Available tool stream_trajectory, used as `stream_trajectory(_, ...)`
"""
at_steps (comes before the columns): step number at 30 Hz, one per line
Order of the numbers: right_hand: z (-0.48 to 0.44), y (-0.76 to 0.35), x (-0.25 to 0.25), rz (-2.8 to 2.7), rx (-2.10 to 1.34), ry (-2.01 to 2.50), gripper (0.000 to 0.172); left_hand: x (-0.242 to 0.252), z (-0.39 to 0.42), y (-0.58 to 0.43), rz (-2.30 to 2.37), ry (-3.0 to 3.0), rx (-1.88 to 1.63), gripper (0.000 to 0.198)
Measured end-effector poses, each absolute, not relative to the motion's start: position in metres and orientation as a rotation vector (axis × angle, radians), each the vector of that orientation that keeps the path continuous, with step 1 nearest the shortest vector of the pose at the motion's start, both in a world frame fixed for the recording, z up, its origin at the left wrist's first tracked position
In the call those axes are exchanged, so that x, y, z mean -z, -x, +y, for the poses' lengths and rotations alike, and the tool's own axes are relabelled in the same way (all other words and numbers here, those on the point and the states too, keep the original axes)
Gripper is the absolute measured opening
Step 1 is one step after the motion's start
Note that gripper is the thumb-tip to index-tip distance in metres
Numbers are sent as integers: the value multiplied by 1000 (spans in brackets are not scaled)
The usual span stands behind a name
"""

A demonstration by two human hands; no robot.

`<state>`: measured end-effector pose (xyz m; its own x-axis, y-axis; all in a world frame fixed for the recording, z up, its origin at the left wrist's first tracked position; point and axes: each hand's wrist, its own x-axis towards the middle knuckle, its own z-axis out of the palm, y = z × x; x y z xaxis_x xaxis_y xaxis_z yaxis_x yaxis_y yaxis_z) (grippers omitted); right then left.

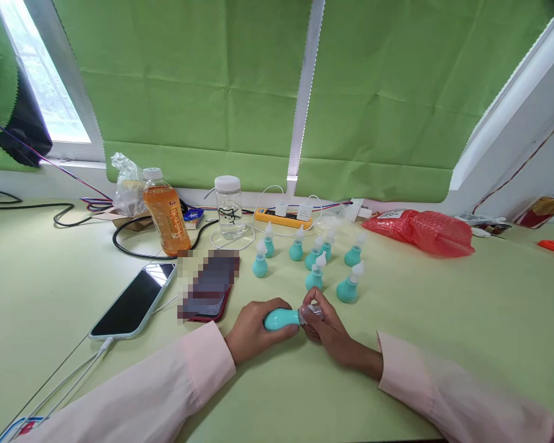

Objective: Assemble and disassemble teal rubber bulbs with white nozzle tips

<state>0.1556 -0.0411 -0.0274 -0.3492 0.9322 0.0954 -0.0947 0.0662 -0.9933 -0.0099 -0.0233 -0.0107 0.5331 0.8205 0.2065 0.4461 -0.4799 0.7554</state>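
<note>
My left hand (252, 329) is wrapped round the teal rubber bulb (281, 318) of a small squeeze aspirator, held sideways just above the table. My right hand (325, 326) pinches its clear plastic tip (310, 314) at the bulb's right end. Both sleeves are pale pink. Beyond my hands, several finished teal bulbs with clear tips (349, 288) stand upright in a loose cluster on the light green table (466, 307).
A phone on a white cable (133, 300) and a red-cased phone (210, 289) lie to the left. Behind stand an orange drink bottle (167, 212), a clear cup with a white lid (229, 208), a yellow power strip (282, 216) and a red plastic bag (422, 231).
</note>
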Motion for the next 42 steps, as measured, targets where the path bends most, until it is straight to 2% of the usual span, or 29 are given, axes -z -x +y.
stream_trajectory(7,-42,-142,28,-1261,-1466,943,32,15,-28,8,1136,-2403,-868,26)
stream_trajectory(13,-39,-140,24,-1314,-1480,1007,32,22,-27,10,1227,-2739,-931,31)
stream_trajectory(21,-38,-135,28,-1363,-1368,1048,33,20,-29,8,1286,-2837,-942,29)
stream_trajectory(29,-35,-133,18,-1406,-1308,997,27,16,-28,4,1132,-2201,-976,28)
stream_trajectory(34,-33,-137,21,-1482,-1205,939,40,17,-20,-2,843,-1428,-1014,35)
stream_trajectory(42,-32,-133,26,-1635,-984,1133,28,18,-23,-9,523,-976,-971,40)
